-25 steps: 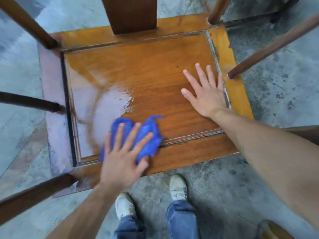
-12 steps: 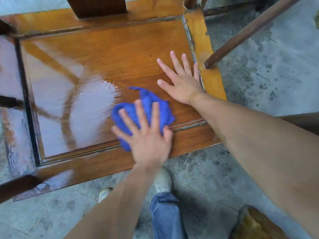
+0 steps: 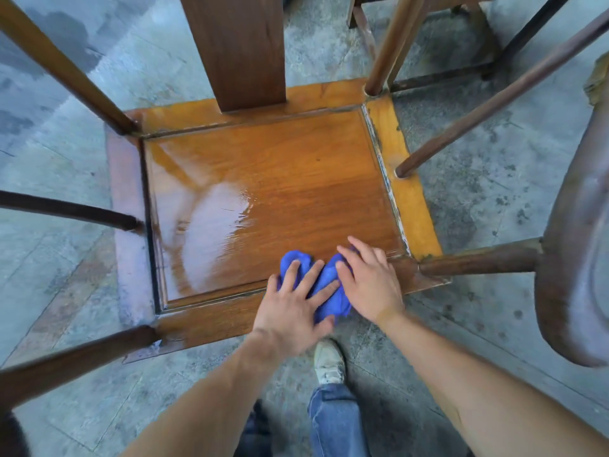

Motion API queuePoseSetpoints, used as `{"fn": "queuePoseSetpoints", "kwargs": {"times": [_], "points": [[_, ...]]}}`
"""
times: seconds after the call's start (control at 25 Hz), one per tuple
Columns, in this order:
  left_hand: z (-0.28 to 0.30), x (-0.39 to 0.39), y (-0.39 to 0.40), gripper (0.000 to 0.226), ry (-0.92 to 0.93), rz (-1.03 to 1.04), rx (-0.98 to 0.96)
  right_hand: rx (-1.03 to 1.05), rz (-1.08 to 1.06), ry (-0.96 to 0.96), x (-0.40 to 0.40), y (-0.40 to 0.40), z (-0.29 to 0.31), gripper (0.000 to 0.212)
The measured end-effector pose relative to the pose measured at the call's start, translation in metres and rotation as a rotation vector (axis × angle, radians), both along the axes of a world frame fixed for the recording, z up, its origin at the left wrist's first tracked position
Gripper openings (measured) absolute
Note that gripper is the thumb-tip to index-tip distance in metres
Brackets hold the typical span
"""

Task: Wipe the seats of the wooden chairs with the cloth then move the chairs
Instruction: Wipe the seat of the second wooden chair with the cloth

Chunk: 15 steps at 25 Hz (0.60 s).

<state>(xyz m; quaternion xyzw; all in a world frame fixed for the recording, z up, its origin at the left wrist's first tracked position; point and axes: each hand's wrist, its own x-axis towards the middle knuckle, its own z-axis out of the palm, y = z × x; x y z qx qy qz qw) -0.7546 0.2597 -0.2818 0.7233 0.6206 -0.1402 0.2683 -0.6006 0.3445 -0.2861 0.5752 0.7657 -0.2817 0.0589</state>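
A wooden chair's glossy orange-brown seat [image 3: 270,179] fills the middle of the head view, seen from above, with a wet sheen on its left half. A crumpled blue cloth [image 3: 324,285] lies on the seat's near right corner. My left hand [image 3: 291,306] presses flat on the cloth's left part with fingers spread. My right hand [image 3: 369,282] rests on the cloth's right part, fingers pointing toward the seat's middle. Both hands lie side by side and cover much of the cloth.
The chair's back slat [image 3: 234,51] and round armrest rods [image 3: 66,74] rise around the seat. A curved dark armrest [image 3: 573,258] stands at the right. Another wooden chair frame [image 3: 428,34] stands behind. The floor is grey concrete [image 3: 478,192]; my shoe [image 3: 328,361] stands below the seat edge.
My left hand slid the cloth rightward to the seat's near right corner. My right hand drew back from the seat's right side and now lies on the cloth.
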Motion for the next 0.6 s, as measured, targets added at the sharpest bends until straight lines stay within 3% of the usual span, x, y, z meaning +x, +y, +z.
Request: {"fn": "queuePoseSetpoints", "kwargs": {"times": [0.24, 0.32, 0.44, 0.52, 0.6], "points": [[0.014, -0.064, -0.017, 0.068, 0.075, 0.106, 0.005, -0.259, -0.076, 0.027, -0.04, -0.045, 0.017, 0.049], [0.013, -0.062, -0.027, 0.072, 0.113, 0.264, 0.027, -0.267, -0.144, 0.048, -0.056, -0.054, 0.013, 0.034], [0.02, -0.059, -0.032, 0.047, 0.121, 0.566, -0.101, -0.353, -0.215, 0.035, -0.067, -0.053, 0.016, 0.023], [0.028, -0.062, -0.043, 0.039, 0.078, 0.629, -0.164, -0.405, -0.222, 0.068, -0.064, -0.057, 0.027, 0.021], [0.049, -0.071, -0.051, 0.037, -0.087, 0.717, -0.15, -0.414, -0.256, 0.17, -0.053, -0.061, 0.049, 0.029]]}}
